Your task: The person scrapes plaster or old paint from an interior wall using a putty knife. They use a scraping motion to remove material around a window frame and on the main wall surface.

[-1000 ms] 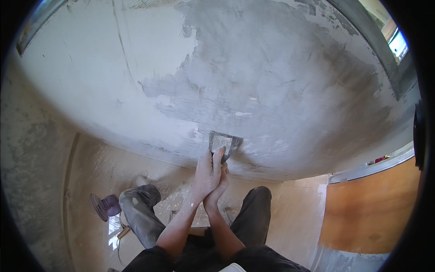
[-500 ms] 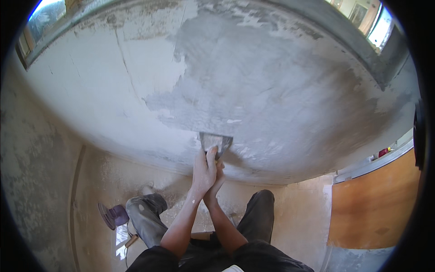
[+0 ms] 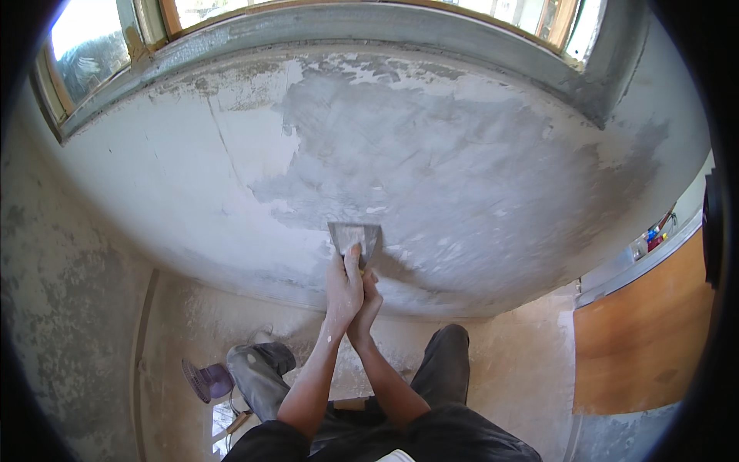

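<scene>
A wide-bladed scraper (image 3: 354, 233) has its flat edge against the wall (image 3: 431, 169), just under the lower border of a large grey patch. My left hand (image 3: 343, 294) is closed round the handle, its thumb laid up toward the blade. Pressed close beside it on the right, my right hand (image 3: 367, 309) is also closed on the handle, which the fingers mostly hide. Pale dust coats both hands. The wall's left part is smoother and whiter, with a thin crack running down it.
A window with a grey sill (image 3: 323, 32) spans the top. On the floor at left lies a purple round-headed sander (image 3: 208, 380) with a cord, near my left knee (image 3: 258, 373). An orange-brown wooden panel (image 3: 643, 331) stands at right, with small coloured items (image 3: 654, 240) behind it.
My view has tilted up, bringing more of the window in. The scraper sits slightly further left in the picture, at nearly the same place on the wall. Both hands keep their grip.
</scene>
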The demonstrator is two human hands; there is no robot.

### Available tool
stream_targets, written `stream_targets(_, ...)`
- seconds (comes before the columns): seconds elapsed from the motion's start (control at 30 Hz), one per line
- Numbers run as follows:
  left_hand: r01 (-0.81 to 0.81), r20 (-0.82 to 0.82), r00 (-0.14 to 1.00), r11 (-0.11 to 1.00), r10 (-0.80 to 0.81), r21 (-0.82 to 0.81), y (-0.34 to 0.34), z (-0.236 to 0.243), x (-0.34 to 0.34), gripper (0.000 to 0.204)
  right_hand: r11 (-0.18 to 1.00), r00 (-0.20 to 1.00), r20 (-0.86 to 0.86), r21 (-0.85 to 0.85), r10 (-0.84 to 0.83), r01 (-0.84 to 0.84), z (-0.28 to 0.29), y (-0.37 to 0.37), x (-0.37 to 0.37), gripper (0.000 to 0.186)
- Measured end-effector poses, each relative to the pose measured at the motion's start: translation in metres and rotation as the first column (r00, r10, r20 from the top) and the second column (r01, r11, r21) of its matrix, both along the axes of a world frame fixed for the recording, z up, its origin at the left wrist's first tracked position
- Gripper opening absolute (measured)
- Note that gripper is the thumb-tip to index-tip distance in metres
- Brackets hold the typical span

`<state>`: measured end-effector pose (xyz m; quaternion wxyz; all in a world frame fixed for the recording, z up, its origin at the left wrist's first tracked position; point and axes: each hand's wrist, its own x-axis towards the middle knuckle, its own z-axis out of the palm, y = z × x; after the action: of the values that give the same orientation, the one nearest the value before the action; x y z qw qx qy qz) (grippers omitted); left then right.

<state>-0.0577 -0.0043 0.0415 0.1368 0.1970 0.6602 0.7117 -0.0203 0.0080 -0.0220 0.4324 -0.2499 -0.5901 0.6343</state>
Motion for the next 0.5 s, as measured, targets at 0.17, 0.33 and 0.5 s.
stream_targets(0.17, -0.034, 0.034, 0.999, 0.995, 0.037, -0.092, -0.008, -0.053, 0.012, 0.050, 0.999, 1.000, -0.008, -0.028, -0.017, 0.016, -0.047, -0.015, 0.019, 0.022)
stream_targets(0.33, -0.050, -0.106, 0.994, 0.994, 0.039, -0.102, -0.005, -0.004, -0.002, 0.048, 0.998, 0.990, -0.141, 0.047, -0.028, 0.035, 0.002, -0.009, 0.001, 0.022)
stream_targets(0.5, -0.061, -0.101, 0.993, 0.998, 0.064, 0.031, -0.002, 0.070, -0.003, 0.050, 0.999, 0.996, -0.091, 0.038, 0.022, -0.019, 0.069, -0.001, -0.006, 0.024)
